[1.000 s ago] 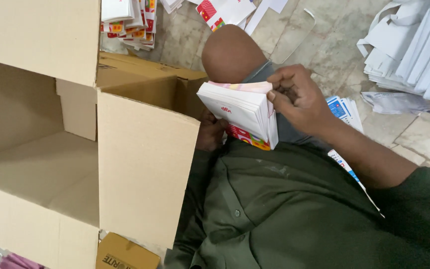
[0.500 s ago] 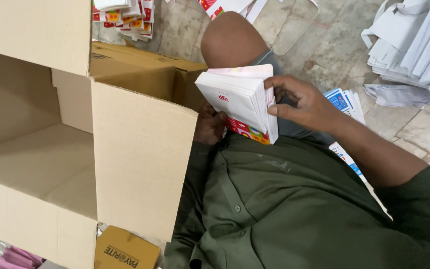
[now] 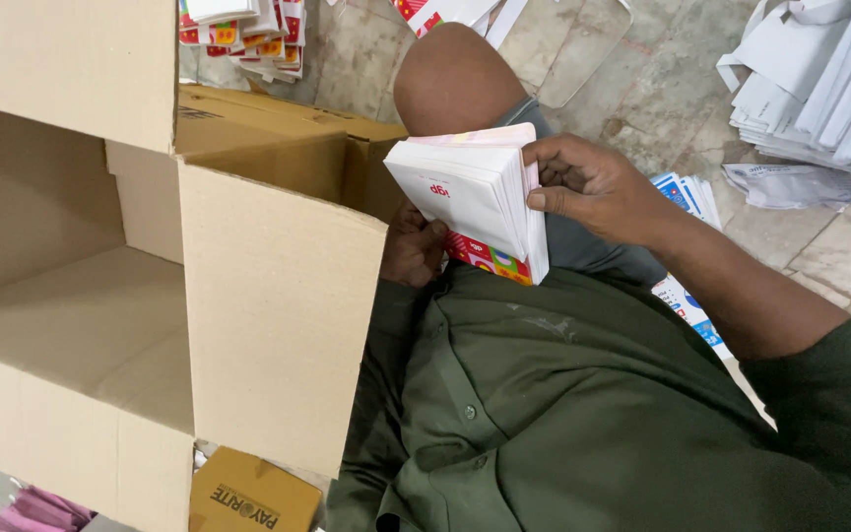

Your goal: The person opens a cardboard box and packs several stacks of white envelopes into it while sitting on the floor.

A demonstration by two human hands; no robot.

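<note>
A thick stack of flat white packets with colourful printed ends is held upright over my lap, just right of an open cardboard box. My right hand grips the stack's top right edge, thumb across the packet edges. Supporting the stack from below at its lower left is my left hand, partly hidden behind the box's flap and the stack. The box interior looks empty.
More printed packets are piled on the stone floor behind the box. Stacks of white sheets lie at the far right, blue printed leaflets beside my right arm. A small brown carton sits under the big box; pink packets bottom left.
The stack has shifted slightly up and toward the box, tilting a little. My right hand slid along its top edge; the left hand stayed beneath.
</note>
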